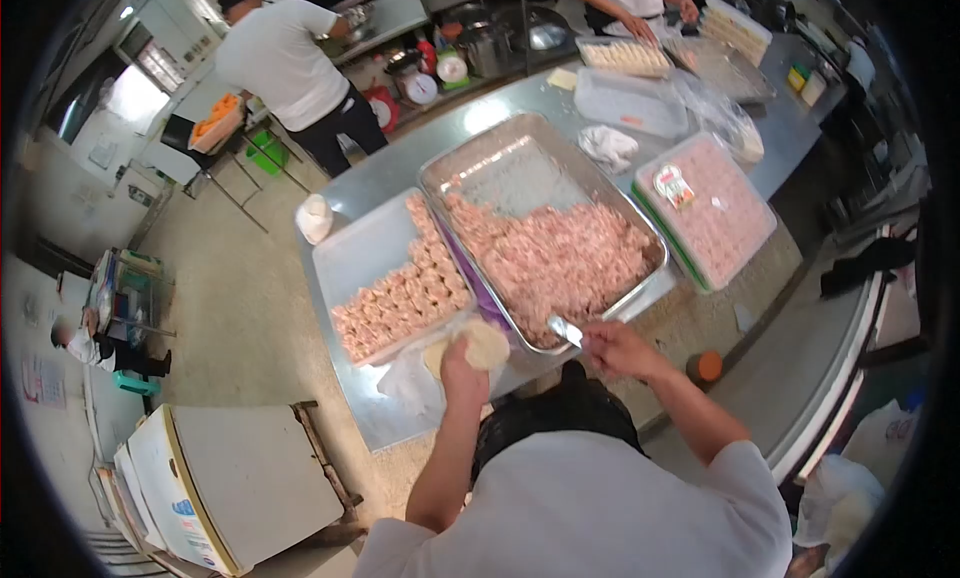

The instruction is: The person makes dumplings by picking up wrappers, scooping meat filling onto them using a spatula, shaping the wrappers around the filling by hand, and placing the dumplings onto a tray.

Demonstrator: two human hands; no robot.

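My left hand (464, 371) is closed on a pale round dough wrapper (488, 346), with more wrapper edge showing on its other side. In my right hand (622, 350) is a small metal spatula (565, 330), its blade over the near edge of a deep metal tray (525, 168). Pink minced meat (570, 253) fills the near part of that tray. To its left, a white plastic tray (352, 253) bears rows of small open-topped meat dumplings (405, 303). White plastic or cloth (405, 383) lies under my left hand.
A lidded box of pink meat (710, 213), a crumpled white cloth (607, 148) and a plastic tub (630, 103) stand right and beyond. A white container (314, 219) sits at the left edge. Two co-workers (285, 63) work farther back; a third person (110, 353) is far left.
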